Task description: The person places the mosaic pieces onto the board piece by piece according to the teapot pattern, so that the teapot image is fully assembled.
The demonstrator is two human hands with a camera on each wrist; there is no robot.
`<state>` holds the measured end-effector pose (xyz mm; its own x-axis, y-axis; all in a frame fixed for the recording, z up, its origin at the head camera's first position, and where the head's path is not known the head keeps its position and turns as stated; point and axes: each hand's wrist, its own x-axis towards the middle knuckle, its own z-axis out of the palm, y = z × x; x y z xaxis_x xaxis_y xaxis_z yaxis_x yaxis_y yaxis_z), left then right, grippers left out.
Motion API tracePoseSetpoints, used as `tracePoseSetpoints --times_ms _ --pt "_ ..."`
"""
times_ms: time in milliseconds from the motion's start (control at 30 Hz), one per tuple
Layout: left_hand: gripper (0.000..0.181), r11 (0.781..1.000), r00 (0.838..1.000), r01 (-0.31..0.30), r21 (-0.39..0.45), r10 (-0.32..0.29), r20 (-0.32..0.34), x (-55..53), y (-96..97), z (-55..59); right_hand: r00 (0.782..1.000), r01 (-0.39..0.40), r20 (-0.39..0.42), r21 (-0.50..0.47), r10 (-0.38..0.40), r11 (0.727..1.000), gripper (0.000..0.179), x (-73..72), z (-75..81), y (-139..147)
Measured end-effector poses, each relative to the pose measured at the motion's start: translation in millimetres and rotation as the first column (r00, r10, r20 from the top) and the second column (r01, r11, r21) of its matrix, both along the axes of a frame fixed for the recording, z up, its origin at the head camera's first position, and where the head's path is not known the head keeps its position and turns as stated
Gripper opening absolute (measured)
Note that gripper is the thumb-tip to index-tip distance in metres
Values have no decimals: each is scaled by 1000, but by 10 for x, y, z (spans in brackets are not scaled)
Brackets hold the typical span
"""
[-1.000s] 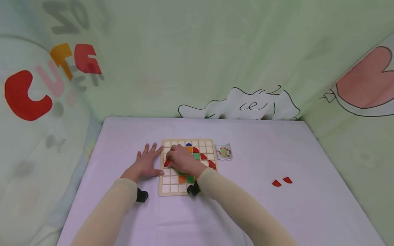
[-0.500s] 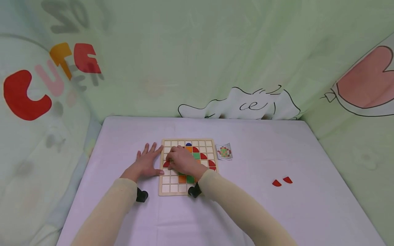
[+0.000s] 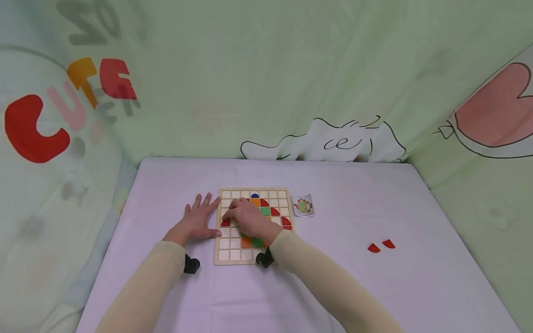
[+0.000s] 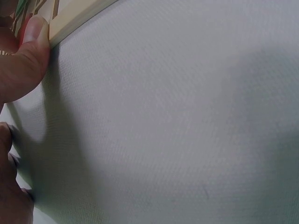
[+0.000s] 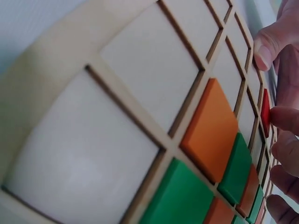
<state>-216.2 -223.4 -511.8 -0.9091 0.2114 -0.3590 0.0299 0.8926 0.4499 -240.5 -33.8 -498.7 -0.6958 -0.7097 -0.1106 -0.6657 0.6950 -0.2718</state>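
Observation:
A wooden grid board [image 3: 233, 264] lies on the table, partly filled with coloured tiles. My left hand [image 3: 197, 222] is spread flat at its left side, fingertips and thumb at the frame; in the left wrist view the thumb [image 4: 30, 58] presses on the board's rim. Over the board's left half reaches my right hand [image 3: 250, 217], fingers bent down. One fingertip touches a red quarter-round tile [image 5: 266, 112] in the leftmost column, as the right wrist view shows. Orange tiles [image 5: 210, 133] and green tiles [image 5: 177, 196] sit in nearby cells. My right hand hides several cells.
A small pattern card [image 3: 303, 205] lies by the board's right edge. Two loose red quarter-round tiles, one nearer [image 3: 374, 248] and one beyond it [image 3: 389, 243], lie farther right on the pale tablecloth [image 3: 333, 185]. Printed curtains stand behind and at both sides.
The red tile in the leftmost column has turned slightly and now sits squarer in its cell. My right fingertips have shifted a little over it; the left hand has stayed put.

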Motion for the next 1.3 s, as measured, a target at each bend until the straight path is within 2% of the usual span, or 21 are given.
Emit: tracePoseSetpoints --times_ms 200,333,400,500,633,767,900,1000,1067,1200,1300 --pt "105 1000 1000 15 -5 -15 10 10 40 -26 994 73 85 -124 -63 990 26 62 83 200" --pt "106 1000 1000 21 3 -21 7 15 55 -28 985 158 94 -196 -141 968 23 137 134 525" --pt "106 1000 1000 26 5 -26 2 15 56 -23 974 218 106 -217 -199 951 21 180 146 753" --pt "106 999 999 33 1 -33 0 13 54 -5 949 313 113 -231 -294 921 22 248 157 1174" --pt "106 999 999 46 3 -46 -1 7 43 25 904 428 94 -242 -418 871 25 345 143 1847" --pt "106 999 999 49 -3 -49 1 4 33 30 850 523 88 -246 -519 816 27 463 124 2525" --pt "106 999 999 44 -6 -44 2 12 26 12 800 596 72 -216 -596 773 29 606 116 3053" --pt "106 999 999 40 0 -40 6 23 32 7 763 644 78 -187 -642 742 30 719 91 3316" --pt "106 999 999 35 -1 -35 11 25 31 10 747 663 86 -167 -659 730 31 783 63 3425" --pt "108 1000 1000 29 -5 -29 11 19 33 -7 740 671 84 -152 -667 725 36 903 -35 3556" --pt "108 1000 1000 28 -2 -28 7 18 28 -16 737 674 67 -139 -673 725 38 938 -132 3586"
